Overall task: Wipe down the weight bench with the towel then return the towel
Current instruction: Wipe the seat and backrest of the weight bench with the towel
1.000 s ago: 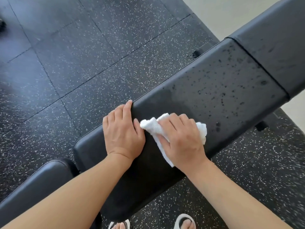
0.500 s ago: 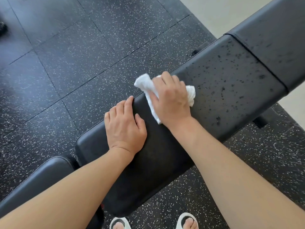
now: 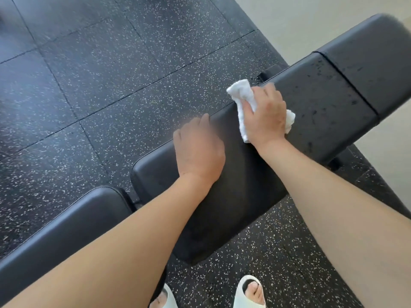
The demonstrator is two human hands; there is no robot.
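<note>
The right hand held the bunched white towel pressed against the weight bench, fingers curled over the cloth, at about one o'clock in the head view. A second before, that hand and towel had sat on the near side of the middle pad; half a second before they had reached the far edge; now they lay further along the pad toward the backrest, with one corner of the towel hanging past the far edge. The left hand rested flat on the pad near the centre of the view, blurred, fingers fairly straight and holding nothing, much as it had a second earlier.

The pad behind the towel looked dull and dry, while droplets still speckled the stretch at two o'clock and the next pad beyond the seam. I judged the wiping well under way but unfinished: the wet section ahead remained, and returning the towel had not begun. White sandals showed at six o'clock on the speckled floor.
</note>
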